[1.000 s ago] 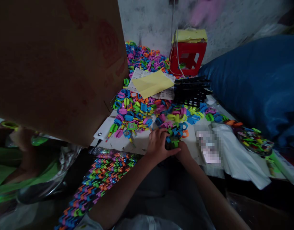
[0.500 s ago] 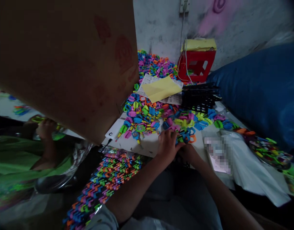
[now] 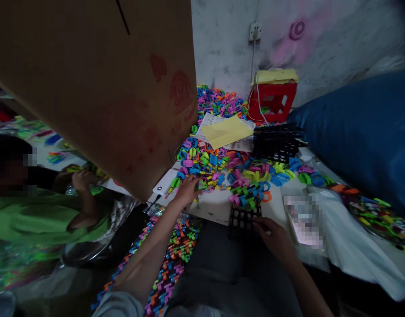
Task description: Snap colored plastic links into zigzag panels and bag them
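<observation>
My left hand (image 3: 188,190) is over the near-left edge of a pile of small colourful plastic pieces (image 3: 209,165), fingers bent down among them. Whatever lies under its fingertips is mostly hidden. With thumb and fingers, my right hand (image 3: 271,237) grips the right side of a black plastic grid (image 3: 245,216) at the table's front edge, above my lap. Blue, green, pink and orange band-shaped pieces (image 3: 247,193), like toy watches, sit in rows at the far end of this grid. Its nearer openings hold nothing.
A large cardboard box (image 3: 123,110) stands on the left, with a person in green (image 3: 46,211) beyond it. Yellow paper (image 3: 227,132), stacked black grids (image 3: 278,143), a red stool (image 3: 271,101) and a blue sack (image 3: 354,127) lie farther back. Filled grids (image 3: 182,246) are below left.
My left hand has left the grid and moved left to the loose pieces. My right hand has shifted to the grid's near right side, exposing its openings. The camera view has tilted up slightly.
</observation>
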Available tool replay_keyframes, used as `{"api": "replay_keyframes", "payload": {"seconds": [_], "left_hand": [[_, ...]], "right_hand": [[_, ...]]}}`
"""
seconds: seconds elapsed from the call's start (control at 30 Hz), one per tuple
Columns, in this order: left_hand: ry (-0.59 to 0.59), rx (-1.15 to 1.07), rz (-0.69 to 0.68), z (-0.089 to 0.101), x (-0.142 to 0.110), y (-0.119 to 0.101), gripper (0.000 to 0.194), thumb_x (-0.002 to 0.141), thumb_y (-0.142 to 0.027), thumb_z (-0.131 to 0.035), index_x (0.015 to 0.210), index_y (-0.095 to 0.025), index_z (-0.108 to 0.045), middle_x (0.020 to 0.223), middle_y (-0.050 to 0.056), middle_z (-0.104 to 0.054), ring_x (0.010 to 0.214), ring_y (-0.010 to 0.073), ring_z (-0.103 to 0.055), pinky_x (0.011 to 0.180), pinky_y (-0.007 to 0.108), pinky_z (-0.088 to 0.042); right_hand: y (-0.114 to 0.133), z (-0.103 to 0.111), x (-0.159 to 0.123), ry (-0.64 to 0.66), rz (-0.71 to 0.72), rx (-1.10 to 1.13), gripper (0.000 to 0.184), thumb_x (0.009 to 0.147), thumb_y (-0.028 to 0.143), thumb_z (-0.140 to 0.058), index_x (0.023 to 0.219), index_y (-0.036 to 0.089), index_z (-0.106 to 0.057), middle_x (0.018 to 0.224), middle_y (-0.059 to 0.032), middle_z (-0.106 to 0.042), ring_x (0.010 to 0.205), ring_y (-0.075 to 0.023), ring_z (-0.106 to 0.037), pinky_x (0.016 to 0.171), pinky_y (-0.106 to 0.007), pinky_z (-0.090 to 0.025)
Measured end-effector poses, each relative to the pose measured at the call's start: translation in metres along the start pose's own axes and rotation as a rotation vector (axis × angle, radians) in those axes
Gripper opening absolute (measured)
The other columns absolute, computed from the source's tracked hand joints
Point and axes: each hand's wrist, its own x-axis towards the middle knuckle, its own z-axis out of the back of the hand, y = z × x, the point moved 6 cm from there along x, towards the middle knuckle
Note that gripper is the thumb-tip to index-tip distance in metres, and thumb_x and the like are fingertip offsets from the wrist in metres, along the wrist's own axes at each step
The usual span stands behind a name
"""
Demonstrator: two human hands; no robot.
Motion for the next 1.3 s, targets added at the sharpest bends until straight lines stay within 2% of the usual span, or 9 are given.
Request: {"api": "replay_keyframes", "payload": {"seconds": [0.17, 0.3, 0.53, 0.6, 0.67, 0.77, 0.9, 1.07, 1.3], "left_hand": [[-0.046, -0.152, -0.008, -0.016, 0.011, 0.004, 0.025, 0.086, -0.037, -0.057, 0.097, -0.019, -0.071, 0.113, 0.008, -0.063, 0.115, 0.023, -0.055, 0.099, 0.034, -0.044], [-0.099, -0.132, 0.027, -0.016, 0.014, -0.002, 0.026, 0.088, -0.026, -0.051, 0.103, -0.018, -0.07, 0.108, 0.008, -0.068, 0.108, 0.0227, -0.06, 0.098, 0.036, -0.045], [-0.273, -0.108, 0.049, 0.058, -0.028, -0.042, 0.025, 0.088, -0.034, -0.054, 0.106, -0.022, -0.068, 0.111, 0.007, -0.067, 0.105, 0.0232, -0.06, 0.094, 0.037, -0.046], [-0.16, -0.18, -0.043, 0.074, -0.046, -0.072, 0.02, 0.088, -0.036, -0.056, 0.098, -0.023, -0.068, 0.106, 0.005, -0.067, 0.1, 0.0209, -0.061, 0.089, 0.034, -0.047], [0.075, -0.249, -0.198, 0.076, -0.066, -0.11, 0.016, 0.085, -0.038, -0.062, 0.09, -0.023, -0.068, 0.099, 0.002, -0.067, 0.093, 0.018, -0.062, 0.083, 0.03, -0.048], [0.277, -0.245, -0.317, 0.064, -0.09, -0.157, 0.013, 0.085, -0.036, -0.063, 0.091, -0.026, -0.07, 0.096, 0.0, -0.065, 0.089, 0.0155, -0.063, 0.077, 0.026, -0.049], [0.261, -0.275, -0.452, 0.034, -0.091, -0.191, 0.041, 0.09, -0.034, -0.058, 0.131, -0.033, -0.053, 0.123, 0.002, -0.06, 0.114, 0.0188, -0.056, 0.098, 0.032, -0.045], [0.059, -0.245, -0.52, 0.005, -0.054, -0.192, 0.043, 0.091, -0.032, -0.055, 0.134, -0.031, -0.049, 0.137, 0.003, -0.052, 0.129, 0.0221, -0.044, 0.112, 0.044, -0.032], [0.008, -0.15, -0.546, -0.027, -0.032, -0.189, 0.059, 0.082, -0.043, -0.066, 0.135, -0.026, -0.047, 0.139, 0.007, -0.048, 0.132, 0.0275, -0.039, 0.114, 0.05, -0.026]], "right_hand": [[0.001, -0.005, -0.012, 0.028, 0.002, 0.016, 0.028, 0.086, 0.043, -0.053, 0.093, 0.023, -0.071, 0.093, -0.0062, -0.073, 0.077, -0.021, -0.068, 0.068, -0.031, -0.055], [0.011, -0.007, -0.018, -0.001, 0.056, 0.006, 0.027, 0.089, 0.04, -0.051, 0.093, 0.022, -0.07, 0.093, -0.0068, -0.073, 0.082, -0.0217, -0.068, 0.074, -0.033, -0.054], [0.064, -0.012, -0.024, -0.06, 0.207, -0.117, 0.026, 0.093, 0.033, -0.047, 0.106, 0.02, -0.066, 0.092, -0.0072, -0.07, 0.082, -0.0201, -0.065, 0.074, -0.03, -0.052], [0.085, -0.016, -0.026, -0.067, 0.226, -0.193, 0.035, 0.092, 0.034, -0.048, 0.124, 0.021, -0.058, 0.094, -0.0074, -0.068, 0.079, -0.0199, -0.065, 0.07, -0.03, -0.052], [0.101, -0.019, -0.027, -0.058, 0.235, -0.289, 0.048, 0.091, 0.035, -0.051, 0.136, 0.021, -0.047, 0.097, -0.0082, -0.067, 0.079, -0.0208, -0.065, 0.067, -0.03, -0.051], [0.102, -0.026, -0.025, 0.059, 0.215, -0.427, 0.039, 0.087, 0.026, -0.054, 0.125, 0.023, -0.058, 0.097, -0.0075, -0.068, 0.08, -0.0214, -0.066, 0.063, -0.028, -0.049], [0.056, -0.011, -0.008, 0.054, 0.047, -0.33, 0.019, 0.084, 0.026, -0.055, 0.095, 0.021, -0.07, 0.09, -0.0075, -0.071, 0.077, -0.0205, -0.067, 0.063, -0.027, -0.047], [-0.006, 0.013, 0.029, -0.115, -0.123, 0.08, 0.031, 0.079, 0.047, -0.059, 0.09, 0.02, -0.071, 0.088, -0.0062, -0.073, 0.082, -0.0233, -0.067, 0.071, -0.031, -0.05], [-0.018, -0.001, 0.042, -0.177, -0.103, 0.068, 0.026, 0.075, 0.041, -0.06, 0.086, 0.019, -0.068, 0.084, -0.0074, -0.073, 0.079, -0.0229, -0.067, 0.07, -0.03, -0.05]]}}
